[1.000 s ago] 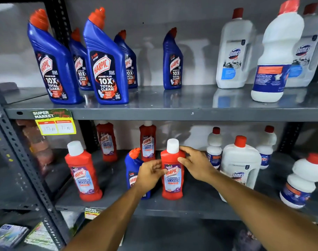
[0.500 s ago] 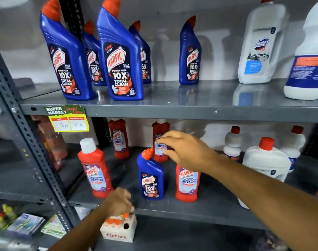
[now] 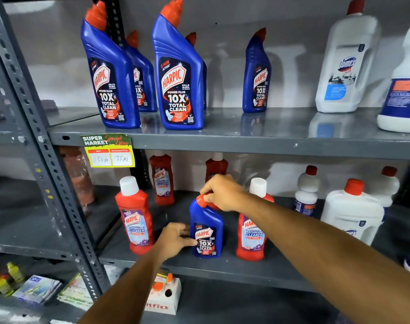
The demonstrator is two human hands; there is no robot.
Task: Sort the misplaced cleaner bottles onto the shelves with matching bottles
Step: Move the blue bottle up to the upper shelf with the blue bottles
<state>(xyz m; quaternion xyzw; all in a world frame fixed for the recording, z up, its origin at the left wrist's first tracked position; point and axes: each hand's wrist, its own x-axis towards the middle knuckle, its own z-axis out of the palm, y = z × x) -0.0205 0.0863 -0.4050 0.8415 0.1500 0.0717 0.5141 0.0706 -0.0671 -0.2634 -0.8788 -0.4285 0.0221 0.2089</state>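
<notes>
Blue bottle (image 3: 206, 232) reads "HARPIC 10X TOTAL CLEAN".

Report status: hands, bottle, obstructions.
Right hand grip on the cap of the small blue bottle; left hand against its side. Bottle upright on lower shelf among red bottles. Nothing blocking.

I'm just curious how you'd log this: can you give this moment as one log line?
step: grasp misplaced bottle | right hand: on cap of small blue Harpic bottle | left hand: at its side | location: lower shelf, among red bottles
</notes>
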